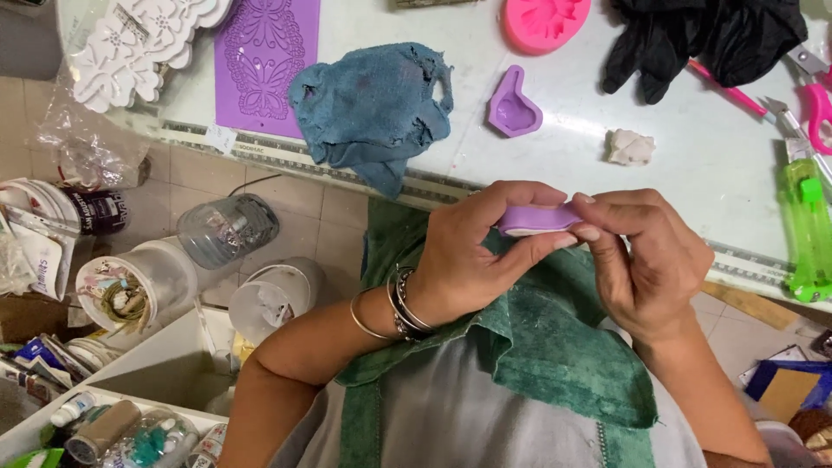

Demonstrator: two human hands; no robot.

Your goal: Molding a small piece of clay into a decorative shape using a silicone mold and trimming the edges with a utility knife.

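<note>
1. Lilac silicone mold (539, 218), smooth and oblong with a white filling along its lower edge, is being pinched between both hands, just off the table's (693, 165) near edge.
2. Left hand (472, 251), wearing metal bangles, is clamping its thumb and fingers on one end.
3. Right hand (646, 260) is gripping the other end.
4. Frayed blue cloth (373, 108) is lying crumpled at the near edge, beside a small purple mold (513, 108) and a lumpy white cast (630, 146).

Both forearms angle inward, left hand (472, 251) and right hand (646, 260) meeting fingertip to fingertip in a pinching grip.
</note>
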